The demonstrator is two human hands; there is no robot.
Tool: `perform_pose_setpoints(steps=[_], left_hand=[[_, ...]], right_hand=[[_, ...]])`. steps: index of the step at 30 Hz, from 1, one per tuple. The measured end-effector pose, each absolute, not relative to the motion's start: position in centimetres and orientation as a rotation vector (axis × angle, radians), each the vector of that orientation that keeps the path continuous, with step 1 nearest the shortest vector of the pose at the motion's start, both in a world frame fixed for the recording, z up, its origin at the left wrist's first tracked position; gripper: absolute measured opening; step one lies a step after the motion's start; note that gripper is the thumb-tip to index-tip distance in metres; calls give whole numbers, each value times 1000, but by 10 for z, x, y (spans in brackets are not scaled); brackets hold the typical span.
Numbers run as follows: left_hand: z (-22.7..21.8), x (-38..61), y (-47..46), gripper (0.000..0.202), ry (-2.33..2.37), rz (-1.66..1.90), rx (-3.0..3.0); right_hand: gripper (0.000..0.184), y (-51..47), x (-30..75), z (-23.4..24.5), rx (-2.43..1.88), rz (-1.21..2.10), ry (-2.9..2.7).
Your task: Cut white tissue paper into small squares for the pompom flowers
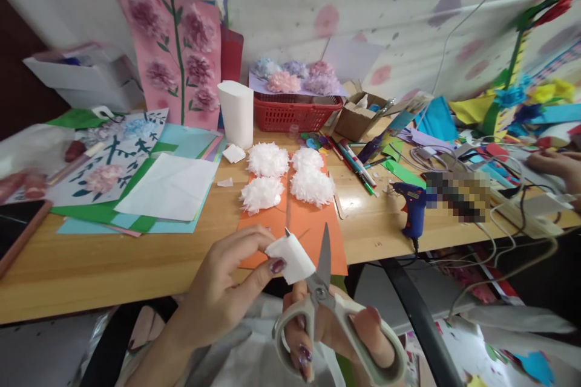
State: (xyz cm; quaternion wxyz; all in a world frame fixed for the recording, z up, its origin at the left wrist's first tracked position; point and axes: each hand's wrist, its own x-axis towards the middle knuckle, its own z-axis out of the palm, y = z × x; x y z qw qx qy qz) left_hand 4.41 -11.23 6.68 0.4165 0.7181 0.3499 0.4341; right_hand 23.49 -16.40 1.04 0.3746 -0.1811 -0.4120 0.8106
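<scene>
— What is in our left hand [227, 284]?

— Its grip pinches a folded paper [293, 259] between thumb and forefinger, at the paper's left end. The paper is a small white pad, thick with layers, and its edges are straight.

— And our other side?

— Our right hand [338, 329] is closed through the white loops of the scissors [323, 281]. The blades stand spread and the folded paper sits in the fork between them. One blade tip peeks out behind the paper's upper left corner.

— Which way does the paper run?

— Its long axis slants from upper left, at our fingers, down to the right toward the pivot of the scissors. The scissors point up and away from us, with the handles nearest our body.

— Where do we hold all this?

— In the air at the near edge of the surface [91, 266], above our lap and just in front of the orange sheet [313, 236].

— What room do we have around it?

— Bare wood runs along the near edge to the left of the orange sheet. Farther in, four white paper flowers [267, 160] lie on that sheet, well apart from the blades. A white sheet [167, 187] lies on a stack of coloured paper to the left. A blue glue gun [413, 205] stands to the right with cables beyond it, and another person's hand [556, 164] rests at the far right.
</scene>
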Motion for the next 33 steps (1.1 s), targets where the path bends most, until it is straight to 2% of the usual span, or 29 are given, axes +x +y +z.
perform_pose_setpoints(steps=[5,10,18,22,25,29,31,33], left_hand=[[65,41,-109,15,916,1128,1701],[64,41,-104,19,887,1077,1652],[56,39,-95,19,929,1001,1634],[52,39,-88,18,917,980,1610],[48,41,-85,19,907,968,1592],[45,40,-86,17,924,985,1524],[50,32,-82,18,1009,999,1459],[61,19,-69,20,1142,1011,1393]], right_hand=[[69,-170,218,12,-292,1999,-815],[64,-170,216,10,-225,2181,-597],[52,-168,216,7,-221,2278,-455],[53,-160,217,-1,-238,2335,-423],[60,-156,216,-10,-299,2325,-563],[68,-155,225,-7,-639,2035,-789],[62,-152,242,2,-799,1801,-831],[50,-145,265,14,-1257,1381,-997]])
